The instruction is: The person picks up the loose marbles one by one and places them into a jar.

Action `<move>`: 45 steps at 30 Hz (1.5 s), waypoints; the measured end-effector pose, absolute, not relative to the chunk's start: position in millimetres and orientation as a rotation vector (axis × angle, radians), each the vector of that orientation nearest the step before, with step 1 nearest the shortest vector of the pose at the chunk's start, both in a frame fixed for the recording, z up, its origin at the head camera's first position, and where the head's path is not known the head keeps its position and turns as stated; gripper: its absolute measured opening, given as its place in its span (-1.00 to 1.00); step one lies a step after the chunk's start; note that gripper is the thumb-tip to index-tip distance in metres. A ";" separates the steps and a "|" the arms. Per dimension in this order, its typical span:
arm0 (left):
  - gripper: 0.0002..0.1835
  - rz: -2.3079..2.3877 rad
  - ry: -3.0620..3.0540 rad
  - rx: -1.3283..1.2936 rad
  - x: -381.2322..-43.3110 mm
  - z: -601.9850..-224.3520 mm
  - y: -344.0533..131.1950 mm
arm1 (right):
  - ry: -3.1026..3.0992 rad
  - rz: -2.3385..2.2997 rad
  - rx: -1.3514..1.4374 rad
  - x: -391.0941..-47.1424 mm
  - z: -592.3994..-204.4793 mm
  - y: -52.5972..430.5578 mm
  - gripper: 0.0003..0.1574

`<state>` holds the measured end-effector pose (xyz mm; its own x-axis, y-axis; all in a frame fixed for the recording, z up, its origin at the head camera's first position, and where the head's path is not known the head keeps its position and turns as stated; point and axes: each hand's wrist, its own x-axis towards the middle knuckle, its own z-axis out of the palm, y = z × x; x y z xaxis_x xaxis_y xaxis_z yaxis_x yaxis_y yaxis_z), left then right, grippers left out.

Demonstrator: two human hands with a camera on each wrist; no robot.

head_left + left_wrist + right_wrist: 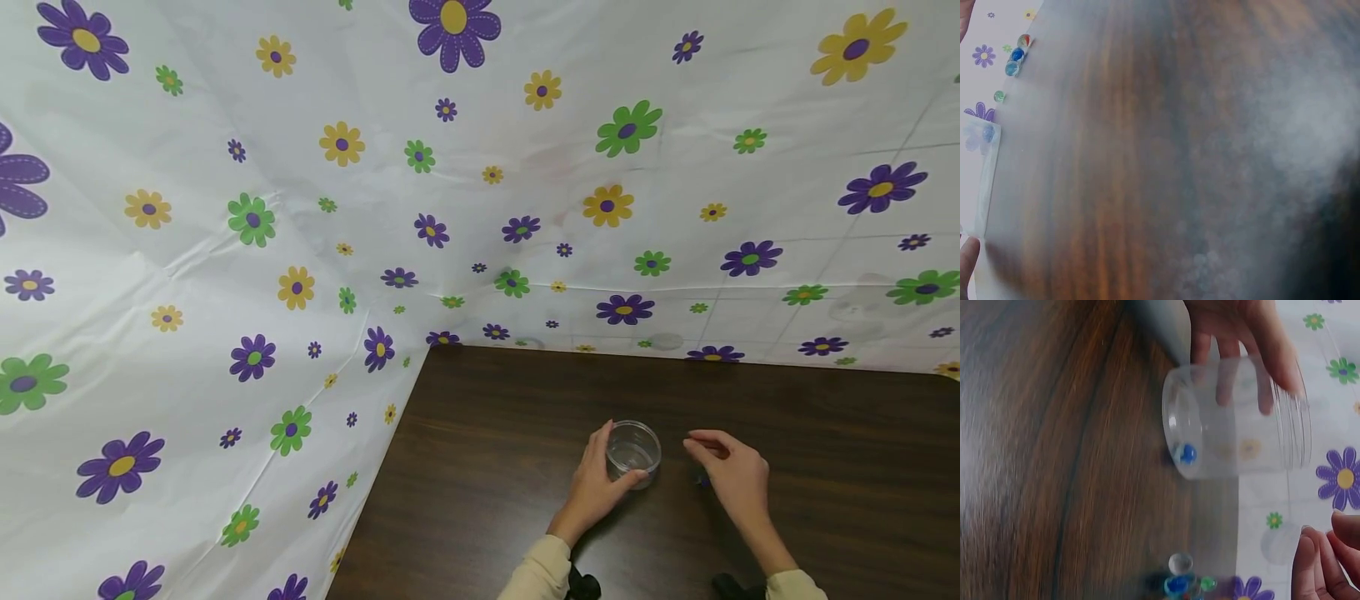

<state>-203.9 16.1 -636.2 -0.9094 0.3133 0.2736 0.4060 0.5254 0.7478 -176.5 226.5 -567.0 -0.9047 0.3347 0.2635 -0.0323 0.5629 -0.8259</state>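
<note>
My left hand (600, 483) grips a clear plastic jar (633, 450), thumb on the near side and fingers round the far side. The jar stands upright on the dark wooden table. A blue marble (1186, 454) shows through the jar's wall, close to its base. To the right of the jar, my right hand (733, 477) hovers above the table, fingers bent and thumb tip near the index tip. Nothing shows between those fingertips. Several glass marbles lie near it, among them a clear one (1180, 562), a blue one (1177, 585) and a green one (1208, 583).
A white sheet (480, 200) with purple, green and yellow flowers hangs behind and along the left of the table (465, 467). Dark wrist straps (583, 583) show below the sleeves at the bottom edge.
</note>
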 end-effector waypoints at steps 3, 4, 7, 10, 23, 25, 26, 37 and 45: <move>-0.08 -1.345 -2.652 -0.626 -204.0 -636.4 15.6 | -2.428 1.258 -0.280 -176.5 -568.6 235.1 -0.79; -0.09 -1.345 -2.652 -0.625 -204.0 -636.4 15.5 | -2.432 1.252 -0.298 -176.8 -569.4 238.2 -0.79; -0.09 -1.345 -2.646 -0.623 -204.1 -636.4 15.5 | -2.435 1.248 -0.340 -176.9 -572.0 247.4 -0.77; -0.09 -1.346 -2.638 -0.622 -203.2 -635.7 15.8 | -2.437 1.236 -0.372 -176.6 -575.5 254.7 -0.78; -0.08 -1.342 -2.647 -0.604 -202.8 -636.6 15.9 | -2.494 1.225 -0.483 -177.5 -593.9 274.3 -0.74; -0.08 -1.346 -2.657 -0.600 -203.2 -637.0 15.8 | -2.495 1.225 -0.496 -177.9 -595.9 276.5 -0.74; -0.08 -1.351 -2.662 -0.597 -203.3 -637.1 15.7 | -2.498 1.220 -0.502 -177.9 -596.7 277.4 -0.74; -0.08 -1.373 -2.668 -0.594 -202.7 -634.7 15.5 | -2.536 1.193 -0.504 -179.2 -603.3 285.9 -0.72; -0.09 -1.359 -2.667 -0.585 -202.7 -634.7 16.2 | -2.536 1.179 -0.492 -183.8 -609.4 288.0 -0.73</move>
<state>-202.7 16.2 -634.7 -0.9224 0.2935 0.2509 0.3755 0.5303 0.7601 -183.8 288.0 -609.4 -0.8959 0.4263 0.1250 0.1791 0.6041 -0.7765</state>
